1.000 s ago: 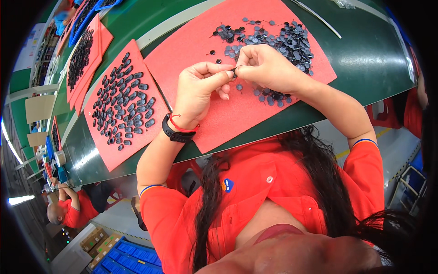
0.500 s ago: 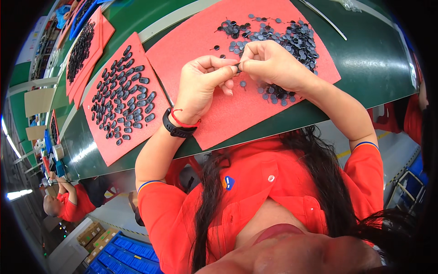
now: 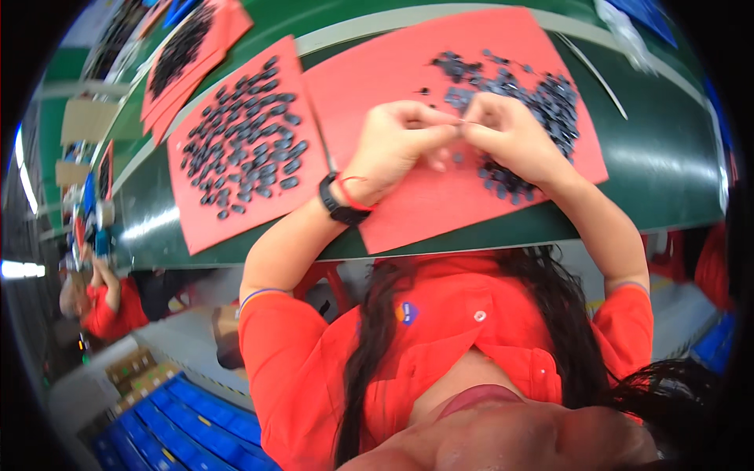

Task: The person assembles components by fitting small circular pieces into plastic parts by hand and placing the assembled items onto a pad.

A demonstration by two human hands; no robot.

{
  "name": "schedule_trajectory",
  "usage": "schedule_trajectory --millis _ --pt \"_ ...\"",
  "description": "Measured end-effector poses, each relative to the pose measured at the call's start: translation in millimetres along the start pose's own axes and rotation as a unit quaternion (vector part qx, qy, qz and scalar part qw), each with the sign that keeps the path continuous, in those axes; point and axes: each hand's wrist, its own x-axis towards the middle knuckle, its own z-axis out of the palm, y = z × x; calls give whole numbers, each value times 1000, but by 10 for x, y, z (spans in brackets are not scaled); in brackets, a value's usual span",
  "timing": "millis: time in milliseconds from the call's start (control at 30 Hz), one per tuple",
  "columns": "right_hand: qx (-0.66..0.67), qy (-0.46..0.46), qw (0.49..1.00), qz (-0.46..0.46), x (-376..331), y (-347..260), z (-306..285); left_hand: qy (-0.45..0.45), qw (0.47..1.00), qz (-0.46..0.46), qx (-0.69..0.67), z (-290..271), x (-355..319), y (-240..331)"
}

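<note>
Left hand (image 3: 397, 149) and right hand (image 3: 510, 137) pinched shut together on tiny dark part (image 3: 461, 123), above middle of large red paper sheet (image 3: 408, 212). Probably light, stiff, slippery; best pinched by edges.

My green table (image 3: 660, 180) curves ahead under bright glare. Blue crates (image 3: 188, 416) sit on the floor at my lower left, beside cardboard boxes (image 3: 129, 369).
</note>
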Motion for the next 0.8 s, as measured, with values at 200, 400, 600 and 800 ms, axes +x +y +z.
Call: schedule_trajectory --millis 200,400,600,800 --pt "-23 15 1000 -1 -70 -106 16 -31 999 10 25 93 -22 60" --pt "-32 17 999 -5 -26 -97 65 -49 998 35 10 -48 -19 70" --pt "-104 59 988 -103 -121 -88 124 -44 951 148 266 -570 -316 386" --pt "-160 78 974 -139 -125 -81 172 363 854 226 298 -1812 -960 502"
